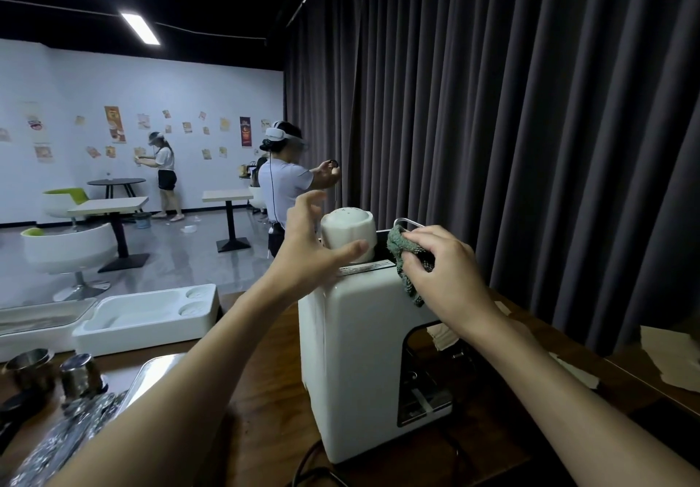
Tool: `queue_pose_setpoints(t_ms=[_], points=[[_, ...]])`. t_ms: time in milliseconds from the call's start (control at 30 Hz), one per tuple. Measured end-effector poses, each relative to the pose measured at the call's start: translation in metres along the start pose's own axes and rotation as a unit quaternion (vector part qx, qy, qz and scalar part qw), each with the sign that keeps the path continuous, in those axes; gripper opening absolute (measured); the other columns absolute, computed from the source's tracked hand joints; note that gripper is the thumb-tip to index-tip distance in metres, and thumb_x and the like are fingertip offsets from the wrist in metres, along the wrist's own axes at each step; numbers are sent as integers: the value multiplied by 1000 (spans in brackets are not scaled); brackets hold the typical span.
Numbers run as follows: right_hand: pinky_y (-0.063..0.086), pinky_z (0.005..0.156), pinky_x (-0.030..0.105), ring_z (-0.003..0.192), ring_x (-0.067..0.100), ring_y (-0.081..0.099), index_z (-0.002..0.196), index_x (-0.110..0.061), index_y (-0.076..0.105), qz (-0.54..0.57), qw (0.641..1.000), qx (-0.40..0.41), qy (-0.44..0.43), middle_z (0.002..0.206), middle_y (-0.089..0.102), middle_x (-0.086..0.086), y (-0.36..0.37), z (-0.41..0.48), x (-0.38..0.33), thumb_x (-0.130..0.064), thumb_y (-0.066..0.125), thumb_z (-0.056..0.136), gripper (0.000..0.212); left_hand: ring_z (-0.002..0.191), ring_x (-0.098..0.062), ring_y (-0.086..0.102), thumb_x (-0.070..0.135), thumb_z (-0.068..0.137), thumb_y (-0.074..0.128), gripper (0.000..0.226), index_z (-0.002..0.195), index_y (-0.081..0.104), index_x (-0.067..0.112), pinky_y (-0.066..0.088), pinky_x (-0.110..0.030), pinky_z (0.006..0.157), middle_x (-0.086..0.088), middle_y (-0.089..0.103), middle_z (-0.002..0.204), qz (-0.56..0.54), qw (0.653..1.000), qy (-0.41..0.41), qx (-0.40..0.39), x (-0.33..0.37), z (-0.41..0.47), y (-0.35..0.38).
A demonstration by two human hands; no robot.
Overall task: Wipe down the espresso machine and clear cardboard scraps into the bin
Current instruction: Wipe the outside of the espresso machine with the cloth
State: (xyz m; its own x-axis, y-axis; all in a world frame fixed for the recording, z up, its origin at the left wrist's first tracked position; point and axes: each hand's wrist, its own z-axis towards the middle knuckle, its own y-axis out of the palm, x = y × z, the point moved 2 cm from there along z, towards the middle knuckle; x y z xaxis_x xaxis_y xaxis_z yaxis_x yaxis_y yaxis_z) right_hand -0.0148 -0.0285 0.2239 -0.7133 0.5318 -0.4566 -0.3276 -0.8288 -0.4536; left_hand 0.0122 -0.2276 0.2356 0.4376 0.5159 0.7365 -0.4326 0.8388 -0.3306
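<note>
one head-worn wide-angle view only, looking forward and slightly down from just behind and above the left hand (307,247) and right hand (447,278), both close and mid-frame.

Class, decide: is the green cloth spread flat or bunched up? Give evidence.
Bunched: the right hand grips the green cloth, crumpled, against the espresso machine top.
</note>
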Motion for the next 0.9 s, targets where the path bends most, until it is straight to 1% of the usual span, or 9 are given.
queue_pose_setpoints(t_ms=[33,100,200,333,367,500,633,767,900], points=[[46,99,32,112,15,59,118,-7,69,-1,1000,1,0,117,66,0,0,0,0,-10,63,88,31,123,-8,42,21,78,85,89,148,30,23,35,8,73,4,40,140,-4,1000,-1,-13,1,-1,0],[46,99,31,112,16,60,116,-7,69,-2,1000,6,-1,117,66,0,0,0,0,-9,64,87,30,114,-6,51,19,80,83,89,150,28,23,42,4,69,3,44,143,-17,999,-10,-35,3,-3,1],[45,99,29,111,16,60,116,-7,70,-2,1000,6,-2,116,67,1,0,-1,0,-9,64,87,30,101,-1,54,16,80,83,82,144,33,20,45,-1,65,-7,52,133,-14,1000,-1,-20,5,-5,-1],[45,99,32,113,16,59,116,-9,70,-4,1000,5,4,118,66,0,0,0,0,-10,64,87,30,122,-6,46,20,78,85,87,147,31,28,37,-12,92,6,44,137,-10,1000,-4,-25,3,-6,-5],[45,99,33,113,16,59,116,-9,70,-4,1000,4,5,118,66,0,0,0,0,-10,64,87,30,128,-8,45,21,78,85,87,147,31,28,38,-13,93,8,44,140,-16,999,-9,-36,2,-6,-4],[45,100,34,113,17,59,117,-8,69,-3,1000,2,4,118,66,1,0,-1,0,-10,63,87,30,127,-14,47,21,78,85,80,141,35,25,36,5,77,-2,49,136,5,1000,-3,-17,-4,-4,-4],[45,100,32,113,15,59,118,-8,69,-1,1000,0,4,119,66,1,-1,-1,0,-10,63,88,31,135,-9,41,22,78,85,85,146,33,26,33,-3,90,6,44,144,7,999,-3,-31,-3,-5,-5],[44,99,28,112,15,59,118,-8,69,0,1000,-2,7,118,66,0,0,-1,0,-10,63,88,31,129,-14,46,22,79,84,78,141,36,24,33,6,80,-3,50,136,15,1000,1,-16,-5,-5,-5],[44,97,25,111,15,59,117,-8,69,-2,1000,0,7,118,66,-1,0,-1,1,-10,64,87,30,135,-14,45,22,79,84,80,143,35,27,32,2,84,-2,49,145,8,999,-8,-35,-5,-4,-5]])
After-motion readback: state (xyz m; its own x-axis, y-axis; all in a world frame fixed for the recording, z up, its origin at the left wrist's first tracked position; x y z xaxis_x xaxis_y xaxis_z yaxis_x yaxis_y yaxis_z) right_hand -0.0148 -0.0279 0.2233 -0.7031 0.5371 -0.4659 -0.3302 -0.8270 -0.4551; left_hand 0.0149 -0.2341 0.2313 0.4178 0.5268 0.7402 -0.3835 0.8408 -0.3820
